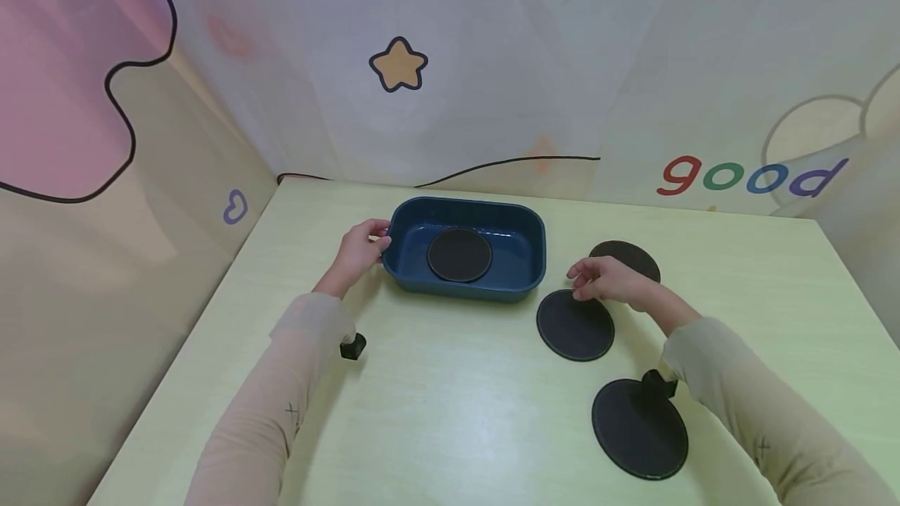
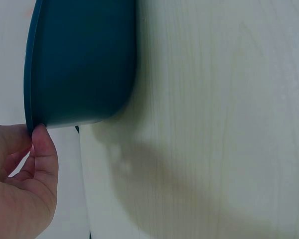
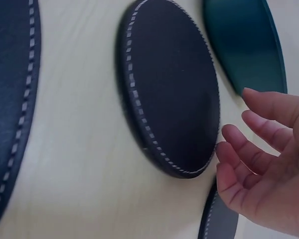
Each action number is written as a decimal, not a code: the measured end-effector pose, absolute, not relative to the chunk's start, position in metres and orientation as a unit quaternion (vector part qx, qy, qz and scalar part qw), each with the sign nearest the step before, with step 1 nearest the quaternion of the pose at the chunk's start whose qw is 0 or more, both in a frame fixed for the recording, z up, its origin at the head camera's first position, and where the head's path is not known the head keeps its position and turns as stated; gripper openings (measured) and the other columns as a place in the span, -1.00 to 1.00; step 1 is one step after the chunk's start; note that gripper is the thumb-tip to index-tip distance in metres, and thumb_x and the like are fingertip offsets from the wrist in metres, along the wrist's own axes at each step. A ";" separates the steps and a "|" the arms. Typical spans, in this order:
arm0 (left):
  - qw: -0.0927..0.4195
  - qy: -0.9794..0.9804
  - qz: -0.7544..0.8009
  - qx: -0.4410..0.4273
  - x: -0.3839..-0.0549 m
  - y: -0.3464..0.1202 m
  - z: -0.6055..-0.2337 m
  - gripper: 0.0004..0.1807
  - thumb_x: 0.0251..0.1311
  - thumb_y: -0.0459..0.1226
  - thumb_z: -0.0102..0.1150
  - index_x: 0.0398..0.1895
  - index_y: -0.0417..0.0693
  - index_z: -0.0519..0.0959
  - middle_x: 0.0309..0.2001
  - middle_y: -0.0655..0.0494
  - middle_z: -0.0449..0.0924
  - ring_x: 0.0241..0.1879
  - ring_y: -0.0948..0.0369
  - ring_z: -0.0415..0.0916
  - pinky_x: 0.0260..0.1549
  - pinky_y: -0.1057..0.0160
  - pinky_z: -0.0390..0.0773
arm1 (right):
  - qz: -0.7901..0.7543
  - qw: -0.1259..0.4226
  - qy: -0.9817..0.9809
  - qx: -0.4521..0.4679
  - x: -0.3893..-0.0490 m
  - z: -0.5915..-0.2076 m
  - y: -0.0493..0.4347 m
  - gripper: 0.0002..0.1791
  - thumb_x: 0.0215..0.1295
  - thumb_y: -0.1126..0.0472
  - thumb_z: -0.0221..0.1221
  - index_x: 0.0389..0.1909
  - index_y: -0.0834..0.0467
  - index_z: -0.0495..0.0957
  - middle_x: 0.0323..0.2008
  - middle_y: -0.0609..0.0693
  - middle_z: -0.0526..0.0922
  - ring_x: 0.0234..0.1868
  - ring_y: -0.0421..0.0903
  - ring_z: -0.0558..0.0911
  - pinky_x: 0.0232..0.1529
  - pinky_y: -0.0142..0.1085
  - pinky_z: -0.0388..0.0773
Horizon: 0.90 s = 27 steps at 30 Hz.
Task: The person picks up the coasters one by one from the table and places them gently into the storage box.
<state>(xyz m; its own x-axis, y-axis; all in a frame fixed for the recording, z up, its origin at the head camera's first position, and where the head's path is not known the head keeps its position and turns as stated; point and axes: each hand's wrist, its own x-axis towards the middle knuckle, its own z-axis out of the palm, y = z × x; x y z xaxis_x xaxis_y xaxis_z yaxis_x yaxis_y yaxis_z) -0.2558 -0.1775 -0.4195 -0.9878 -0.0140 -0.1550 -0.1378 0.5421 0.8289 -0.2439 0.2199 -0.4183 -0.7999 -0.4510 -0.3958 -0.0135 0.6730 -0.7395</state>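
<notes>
A dark blue rectangular tray (image 1: 464,290) with rounded corners stands near the back of the table. My left hand (image 1: 358,251) pinches its left rim between thumb and fingers, as the left wrist view shows too. Inside the tray lies a round black coaster (image 1: 459,254). To the right of the tray, my right hand (image 1: 610,283) hovers with loosely bent fingers and nothing between them. Below its fingers is a second black coaster (image 1: 575,330), whose pale edge stitching shows in the right wrist view. Partly hidden behind this hand is a third coaster (image 1: 629,254).
Another black coaster (image 1: 636,436) lies nearer the front right, partly covered by the black wrist camera mount (image 1: 659,383). The pale wooden table (image 1: 436,412) meets a printed cloth backdrop (image 1: 492,84) at the back and sides.
</notes>
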 end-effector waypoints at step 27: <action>0.062 0.878 0.474 -0.038 -0.254 -0.178 -0.418 -0.61 0.24 -0.35 -0.09 0.15 -0.17 0.32 0.00 -0.12 0.39 -0.14 0.06 0.45 -0.26 0.22 0.58 | -0.219 0.290 0.910 -0.197 -0.252 -0.430 0.207 -0.70 0.02 0.35 0.20 -0.20 0.25 0.39 -0.22 0.19 0.48 -0.25 0.02 0.42 -0.17 -0.14 0.43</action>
<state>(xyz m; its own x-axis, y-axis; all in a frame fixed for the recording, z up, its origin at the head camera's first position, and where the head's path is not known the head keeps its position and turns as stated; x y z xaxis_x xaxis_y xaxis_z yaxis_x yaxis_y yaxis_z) -0.2539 -0.1777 -0.4183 -0.9895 -0.0074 -0.1447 -0.1250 0.5477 0.8273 -0.2516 0.2068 -0.4295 -0.7539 -0.4859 -0.4421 -0.2313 0.8262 -0.5137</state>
